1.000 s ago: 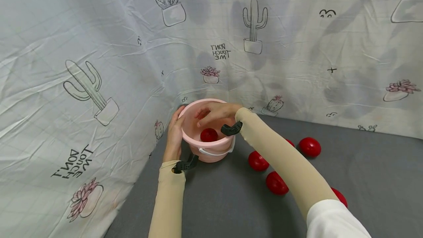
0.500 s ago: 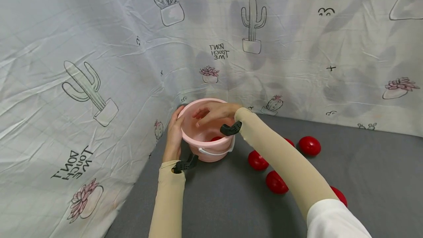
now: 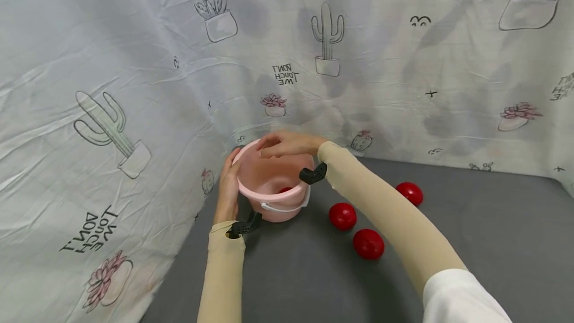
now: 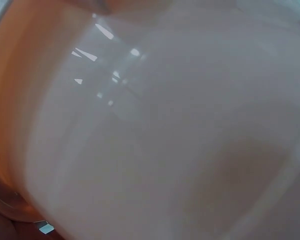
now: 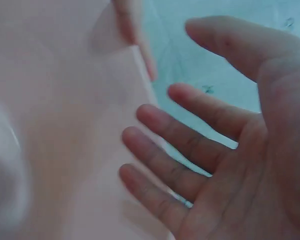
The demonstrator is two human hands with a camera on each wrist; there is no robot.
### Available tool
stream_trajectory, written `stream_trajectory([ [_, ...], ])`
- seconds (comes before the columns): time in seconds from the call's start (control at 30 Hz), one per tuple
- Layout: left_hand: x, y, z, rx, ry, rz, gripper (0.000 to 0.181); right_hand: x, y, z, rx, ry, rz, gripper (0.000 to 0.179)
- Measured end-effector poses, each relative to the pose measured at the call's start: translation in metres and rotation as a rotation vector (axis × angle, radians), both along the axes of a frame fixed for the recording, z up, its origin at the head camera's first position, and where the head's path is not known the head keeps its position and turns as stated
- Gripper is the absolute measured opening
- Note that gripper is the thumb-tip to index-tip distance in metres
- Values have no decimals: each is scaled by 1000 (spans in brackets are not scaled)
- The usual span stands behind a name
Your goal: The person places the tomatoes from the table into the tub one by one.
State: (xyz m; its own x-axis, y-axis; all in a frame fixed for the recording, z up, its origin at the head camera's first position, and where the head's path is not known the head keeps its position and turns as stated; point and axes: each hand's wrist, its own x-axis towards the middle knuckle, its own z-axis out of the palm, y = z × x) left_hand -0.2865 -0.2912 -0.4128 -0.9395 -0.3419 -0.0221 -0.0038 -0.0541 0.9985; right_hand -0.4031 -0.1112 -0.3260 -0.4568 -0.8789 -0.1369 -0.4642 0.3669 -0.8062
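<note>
In the head view a pink bucket (image 3: 273,208) with a white handle (image 3: 282,209) stands near the back corner. My left hand (image 3: 227,188) grips its left side, thumb at the rim and fingers outside. Over the bucket's mouth my right hand (image 3: 291,144) is spread with nothing in it; the right wrist view shows the bare palm (image 5: 235,200) and separated fingers. A red round thing (image 3: 285,190) lies inside the bucket, mostly hidden by the front rim. The bucket's wall (image 4: 155,125) fills the left wrist view.
On the grey table (image 3: 305,273), right of the bucket, lie glossy red round things: one near the bucket (image 3: 343,216), another nearer the front (image 3: 368,244), a third beyond the right forearm (image 3: 410,193). A cactus-print cloth (image 3: 381,88) hangs behind and along the left.
My right hand has risen from inside the bucket to above its rim. The red round thing inside has shifted from plain view to behind the front rim. My left hand keeps its grip.
</note>
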Motion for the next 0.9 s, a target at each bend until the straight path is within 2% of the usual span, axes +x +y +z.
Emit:
stream_trajectory([
  [0.23, -1, -1, -1, -21, 29, -27, 48, 19, 44, 37, -89, 93, -71, 42],
  [0.33, -1, -2, -2, -27, 30, -32, 48, 31, 72, 50, -102, 131, -76, 38],
  [0.43, -1, -4, -3, -31, 16, -45, 49, 43, 108, 56, -136, 157, -123, 37],
  [0.53, -1, -4, -4, -31, 3, -58, 50, 56, 150, 56, -187, 155, -216, 38],
  [0.7, 0, -4, -5, -33, 0, -67, 51, 83, 216, 45, -278, 141, -395, 41],
  [0.9, -1, -3, -3, -35, 10, -43, 51, 115, 279, 23, -317, 231, -514, 41],
])
